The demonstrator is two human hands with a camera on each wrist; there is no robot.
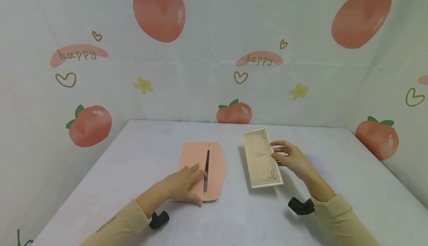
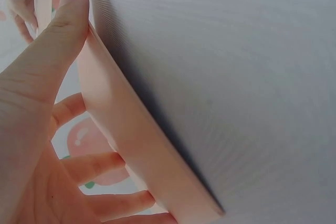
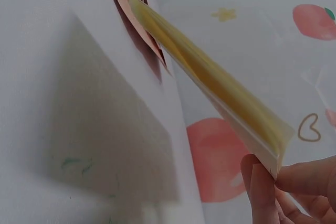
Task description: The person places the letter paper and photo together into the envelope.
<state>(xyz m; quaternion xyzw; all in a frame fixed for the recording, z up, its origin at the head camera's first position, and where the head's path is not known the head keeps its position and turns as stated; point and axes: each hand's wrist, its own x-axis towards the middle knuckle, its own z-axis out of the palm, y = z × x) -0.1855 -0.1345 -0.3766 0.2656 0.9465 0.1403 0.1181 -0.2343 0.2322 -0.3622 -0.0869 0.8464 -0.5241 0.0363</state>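
A pink envelope (image 1: pixel 194 153) lies on the table, its pointed flap spread to the right and a dark strip (image 1: pixel 206 171) running along its length. My left hand (image 1: pixel 180 185) rests on it with fingers spread across the face, and the thumb is at the near edge, as the left wrist view shows. To the right, my right hand (image 1: pixel 295 161) pinches a cream folded card (image 1: pixel 260 157) by its right edge. That card has ornate printed corners and is held tilted above the table. Its layers stand slightly apart in the right wrist view, yellowish inside.
A white cloth-covered table (image 1: pixel 230 220) extends around both hands. Behind it hangs a white curtain (image 1: pixel 204 75) printed with peaches, hearts and the word happy. Black wrist-worn pieces (image 1: pixel 301 206) sit at both cuffs.
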